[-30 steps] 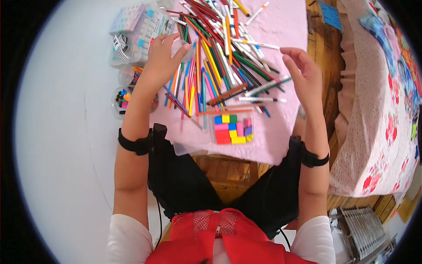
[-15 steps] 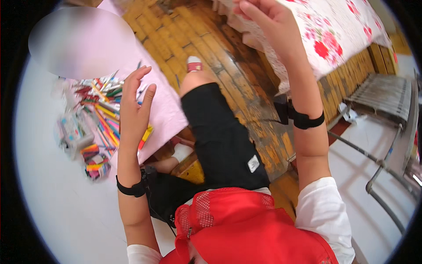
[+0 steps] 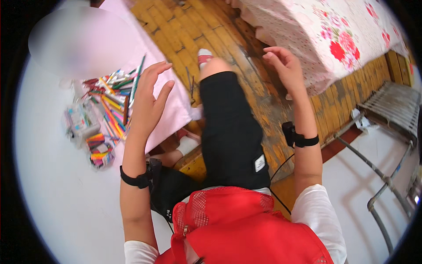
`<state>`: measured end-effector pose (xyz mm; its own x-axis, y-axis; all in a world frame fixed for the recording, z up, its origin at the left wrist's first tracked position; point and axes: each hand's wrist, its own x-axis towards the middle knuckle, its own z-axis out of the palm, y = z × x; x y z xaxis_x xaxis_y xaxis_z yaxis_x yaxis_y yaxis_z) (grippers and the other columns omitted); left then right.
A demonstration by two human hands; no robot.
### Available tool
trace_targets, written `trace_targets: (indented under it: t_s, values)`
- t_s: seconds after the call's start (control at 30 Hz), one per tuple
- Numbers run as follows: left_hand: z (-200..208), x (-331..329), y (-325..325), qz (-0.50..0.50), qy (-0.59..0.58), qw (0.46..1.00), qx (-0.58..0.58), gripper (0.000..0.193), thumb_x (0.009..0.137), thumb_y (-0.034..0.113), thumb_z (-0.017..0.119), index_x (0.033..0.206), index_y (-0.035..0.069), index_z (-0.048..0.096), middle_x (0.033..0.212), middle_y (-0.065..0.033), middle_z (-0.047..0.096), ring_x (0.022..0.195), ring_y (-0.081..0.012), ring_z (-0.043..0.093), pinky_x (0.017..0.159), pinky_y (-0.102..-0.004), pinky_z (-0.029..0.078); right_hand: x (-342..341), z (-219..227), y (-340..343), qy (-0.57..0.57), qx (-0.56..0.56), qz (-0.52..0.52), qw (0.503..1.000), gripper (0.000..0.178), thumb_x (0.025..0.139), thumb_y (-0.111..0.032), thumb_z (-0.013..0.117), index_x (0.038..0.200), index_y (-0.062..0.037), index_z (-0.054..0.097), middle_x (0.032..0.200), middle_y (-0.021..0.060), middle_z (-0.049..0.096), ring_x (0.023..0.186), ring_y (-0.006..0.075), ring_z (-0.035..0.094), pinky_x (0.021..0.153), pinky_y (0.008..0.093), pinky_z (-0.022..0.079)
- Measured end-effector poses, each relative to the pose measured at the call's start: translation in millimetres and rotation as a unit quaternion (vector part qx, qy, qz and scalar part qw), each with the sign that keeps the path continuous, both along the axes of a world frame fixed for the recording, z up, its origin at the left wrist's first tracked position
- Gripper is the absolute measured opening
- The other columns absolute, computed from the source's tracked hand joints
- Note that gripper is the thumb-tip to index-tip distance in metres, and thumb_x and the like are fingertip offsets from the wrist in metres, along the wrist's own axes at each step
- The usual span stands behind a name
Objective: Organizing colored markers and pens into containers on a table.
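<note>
My left hand (image 3: 151,101) hovers over the edge of a pink cloth (image 3: 169,116), thumb apart from the stretched fingers, with nothing in it. Beside it lies a heap of coloured pencils and pens (image 3: 115,104), partly covered by the hand. A long dark green pencil (image 3: 138,78) sticks out of the heap near my fingers. My right hand (image 3: 288,72) is raised above the wooden floor, fingers loosely bent and holding nothing. Nearest to it is the floral cover (image 3: 303,44) of a bed or low table.
Left of the heap stand a clear plastic box (image 3: 82,121) and a small pack of bright coloured sticks (image 3: 100,152). Thin dark sticks (image 3: 190,82) lie on the plank floor (image 3: 176,35). A metal-framed chair or rack (image 3: 389,105) stands at right. A blurred patch hides the upper left.
My right hand has come down and nearer from the top edge. My left hand has shifted slightly right, and the yellow and red object beside it is out of sight. The whole view has shifted.
</note>
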<state>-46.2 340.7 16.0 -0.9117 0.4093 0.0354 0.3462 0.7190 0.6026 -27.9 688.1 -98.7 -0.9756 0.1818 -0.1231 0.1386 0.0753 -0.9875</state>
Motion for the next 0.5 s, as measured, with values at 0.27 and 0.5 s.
trace_targets:
  t_s: [0.27,0.5]
  values:
    - [-21,45,-78,0.093,0.008,0.994,0.055,0.031,0.092,0.015,0.066,0.121,0.005,0.061,0.127,-0.0143,0.059,0.122,-0.0309,0.054,0.104,-0.0380,0.040,-26,49,10,0.064,0.082,0.042,0.994,0.022,0.099,-0.019,0.061,0.113,-0.0030,0.067,0.097,0.0044,0.069,0.093,0.0108,0.064,0.085,0.0255,0.048]
    - [-61,80,-87,0.039,0.035,0.998,-0.030,0.032,0.089,0.015,0.067,0.120,0.009,0.062,0.128,-0.0150,0.056,0.124,-0.0339,0.051,0.105,-0.0421,0.040,-10,64,-4,0.071,0.151,0.082,0.983,0.022,0.098,-0.018,0.062,0.113,-0.0023,0.067,0.095,0.0018,0.069,0.088,0.0079,0.062,0.083,0.0240,0.048]
